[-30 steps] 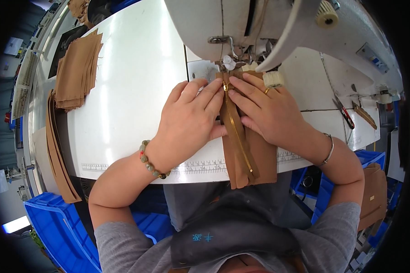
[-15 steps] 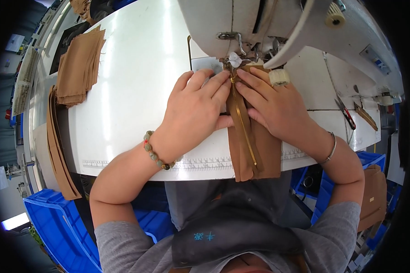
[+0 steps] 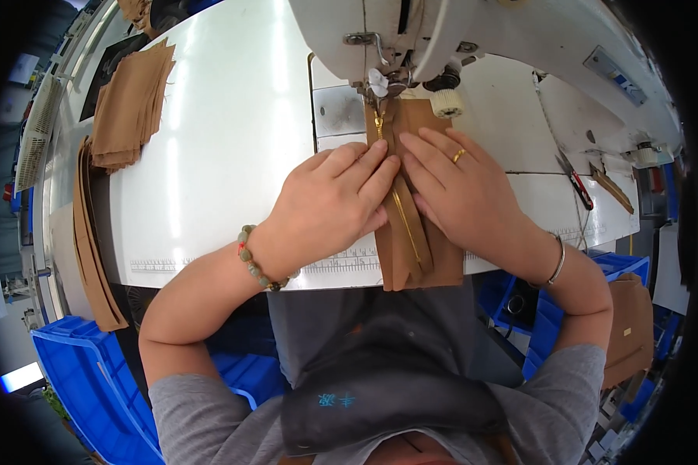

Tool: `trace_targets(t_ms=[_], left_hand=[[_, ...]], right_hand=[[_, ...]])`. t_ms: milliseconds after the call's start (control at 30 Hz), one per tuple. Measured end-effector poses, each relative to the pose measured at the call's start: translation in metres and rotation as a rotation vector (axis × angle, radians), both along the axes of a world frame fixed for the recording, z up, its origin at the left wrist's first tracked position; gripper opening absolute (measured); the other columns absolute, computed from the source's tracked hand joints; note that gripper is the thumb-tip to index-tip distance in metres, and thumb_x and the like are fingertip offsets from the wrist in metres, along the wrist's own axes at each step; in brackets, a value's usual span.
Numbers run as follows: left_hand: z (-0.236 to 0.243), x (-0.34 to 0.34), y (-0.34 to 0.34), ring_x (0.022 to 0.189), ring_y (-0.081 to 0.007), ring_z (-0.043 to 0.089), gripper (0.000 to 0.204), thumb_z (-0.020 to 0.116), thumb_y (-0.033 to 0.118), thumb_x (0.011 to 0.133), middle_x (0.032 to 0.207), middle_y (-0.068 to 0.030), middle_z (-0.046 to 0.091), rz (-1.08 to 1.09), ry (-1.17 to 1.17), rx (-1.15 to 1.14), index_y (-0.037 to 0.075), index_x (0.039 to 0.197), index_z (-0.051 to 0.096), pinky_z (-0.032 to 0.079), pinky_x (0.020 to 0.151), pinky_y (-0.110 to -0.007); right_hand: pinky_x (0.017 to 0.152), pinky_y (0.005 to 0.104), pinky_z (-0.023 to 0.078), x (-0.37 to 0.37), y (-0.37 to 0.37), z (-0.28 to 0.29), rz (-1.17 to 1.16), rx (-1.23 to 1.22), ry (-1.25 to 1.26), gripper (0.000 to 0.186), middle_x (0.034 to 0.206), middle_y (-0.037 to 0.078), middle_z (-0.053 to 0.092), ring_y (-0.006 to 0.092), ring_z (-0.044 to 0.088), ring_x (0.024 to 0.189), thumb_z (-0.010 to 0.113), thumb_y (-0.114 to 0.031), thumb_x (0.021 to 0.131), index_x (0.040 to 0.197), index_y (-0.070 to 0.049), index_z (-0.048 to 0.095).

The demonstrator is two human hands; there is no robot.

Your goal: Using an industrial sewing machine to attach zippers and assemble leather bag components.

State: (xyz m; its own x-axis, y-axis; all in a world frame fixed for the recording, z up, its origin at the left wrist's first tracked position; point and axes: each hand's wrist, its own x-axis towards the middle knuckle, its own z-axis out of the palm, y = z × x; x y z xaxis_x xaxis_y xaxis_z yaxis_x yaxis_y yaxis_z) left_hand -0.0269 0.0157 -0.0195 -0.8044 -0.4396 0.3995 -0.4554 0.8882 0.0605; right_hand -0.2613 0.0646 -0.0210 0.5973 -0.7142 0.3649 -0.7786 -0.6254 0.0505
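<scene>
A brown fabric panel [image 3: 442,256] lies under the sewing machine's presser foot [image 3: 378,97], its near end hanging over the table edge. Along it runs a brown zipper [image 3: 406,221] with gold teeth, its slider close to the foot. My left hand [image 3: 333,190] rests with its fingertips on the zipper's left side, thumb lower down beside the fabric. Spread flat on the panel to the right of the zipper is my right hand [image 3: 465,182], fingers stretched out. Neither hand is closed round anything.
The machine head [image 3: 434,46] overhangs the work. Brown fabric pieces [image 3: 132,108] are stacked at far left, long brown strips [image 3: 91,248] below them. Thread snips [image 3: 575,182] lie at right beside a zipper scrap [image 3: 613,190]. Blue crates [image 3: 93,380] stand below the table.
Both hands have drawn back from the presser foot toward me along the fabric, uncovering the slider and the panel's far part. The whole view has shifted slightly.
</scene>
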Motion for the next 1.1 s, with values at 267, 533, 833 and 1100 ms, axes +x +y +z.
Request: trace_targets(t_ms=[267, 533, 833, 1100], left_hand=[[-0.002, 0.007, 0.037, 0.109, -0.0263, 0.070, 0.051, 0.079, 0.015, 0.071, 0.123, -0.0100, 0.074, 0.023, 0.102, 0.015, 0.007, 0.121, 0.074, 0.061, 0.084, -0.035], [-0.005, 0.013, 0.078, 0.110, -0.0261, 0.071, 0.056, 0.084, 0.021, 0.066, 0.124, -0.0103, 0.073, 0.063, 0.132, 0.057, 0.009, 0.120, 0.075, 0.061, 0.084, -0.034], [-0.011, 0.015, 0.083, 0.110, -0.0262, 0.070, 0.050, 0.084, 0.018, 0.066, 0.124, -0.0076, 0.074, 0.103, 0.210, 0.091, 0.012, 0.115, 0.078, 0.060, 0.084, -0.034], [-0.012, 0.018, 0.082, 0.110, -0.0277, 0.070, 0.051, 0.084, 0.018, 0.058, 0.124, -0.0064, 0.074, 0.064, 0.220, 0.139, 0.012, 0.108, 0.080, 0.060, 0.083, -0.035]], right_hand=[[0.102, 0.0454, 0.054, 0.016, 0.069, -0.010, 0.320, 0.122, -0.300, 0.034, 0.124, 0.014, 0.066, 0.0307, 0.066, 0.112, 0.068, -0.014, 0.088, 0.118, 0.001, 0.072], [0.110, 0.0475, 0.050, 0.015, 0.090, -0.033, 0.337, -0.016, -0.172, 0.018, 0.119, 0.008, 0.067, 0.0288, 0.065, 0.117, 0.071, -0.014, 0.079, 0.094, -0.005, 0.077], [0.109, 0.0474, 0.051, 0.014, 0.087, -0.019, 0.330, 0.046, -0.278, 0.016, 0.108, 0.006, 0.069, 0.0258, 0.067, 0.112, 0.073, -0.014, 0.080, 0.094, -0.007, 0.075], [0.096, 0.0425, 0.056, -0.002, -0.001, 0.009, 0.202, 0.091, -0.344, 0.024, 0.112, 0.008, 0.067, 0.0280, 0.067, 0.101, 0.076, -0.020, 0.088, 0.108, -0.007, 0.071]])
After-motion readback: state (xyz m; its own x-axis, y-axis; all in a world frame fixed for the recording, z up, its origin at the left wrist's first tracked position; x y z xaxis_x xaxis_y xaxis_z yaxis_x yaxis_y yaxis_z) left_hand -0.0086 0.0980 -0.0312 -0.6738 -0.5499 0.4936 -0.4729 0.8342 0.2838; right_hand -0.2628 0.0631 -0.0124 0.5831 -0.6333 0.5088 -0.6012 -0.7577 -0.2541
